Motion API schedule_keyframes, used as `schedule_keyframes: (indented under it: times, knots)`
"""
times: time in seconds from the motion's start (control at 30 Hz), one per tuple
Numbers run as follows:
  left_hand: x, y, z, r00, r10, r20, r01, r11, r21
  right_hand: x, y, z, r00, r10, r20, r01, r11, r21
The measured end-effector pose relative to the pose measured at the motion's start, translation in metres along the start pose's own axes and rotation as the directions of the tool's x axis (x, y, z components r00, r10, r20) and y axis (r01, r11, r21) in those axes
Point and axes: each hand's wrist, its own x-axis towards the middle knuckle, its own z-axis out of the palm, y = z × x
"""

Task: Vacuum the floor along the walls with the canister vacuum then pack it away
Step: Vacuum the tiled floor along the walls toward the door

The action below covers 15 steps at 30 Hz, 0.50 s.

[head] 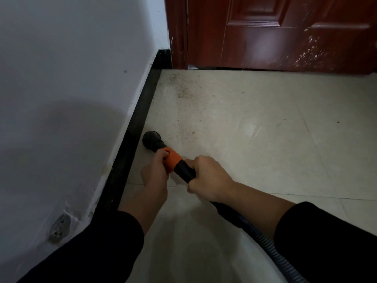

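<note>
A black vacuum wand with an orange collar (173,158) points at the floor beside the black skirting board (140,111). Its round black nozzle (151,138) sits on the pale tile floor (255,123), close to the skirting. My left hand (155,172) grips the wand at the orange collar. My right hand (208,176) grips the black tube just behind it. The ribbed grey hose (271,252) runs back under my right forearm toward the lower right. The canister itself is out of view.
A white wall (71,78) rises on the left with a socket plate (59,227) low down. A dark red door (285,31) closes off the far end. Dark dust specks (183,92) lie on the tiles near the corner.
</note>
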Motion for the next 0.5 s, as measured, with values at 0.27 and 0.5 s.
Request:
schedule_keyframes:
  times: [0.27,0.5]
  knots:
    - [-0.004,-0.006,0.016,1.0,0.017,0.011,-0.017,0.999,-0.038,-0.009,0.012,-0.006,0.999,0.034,-0.038,-0.034,0.999,-0.003]
    - [-0.013,-0.011,0.026,0.999,0.019,0.032,-0.019,1.0,-0.017,-0.018,0.022,-0.013,0.998,0.051,-0.033,-0.052,0.999,-0.003]
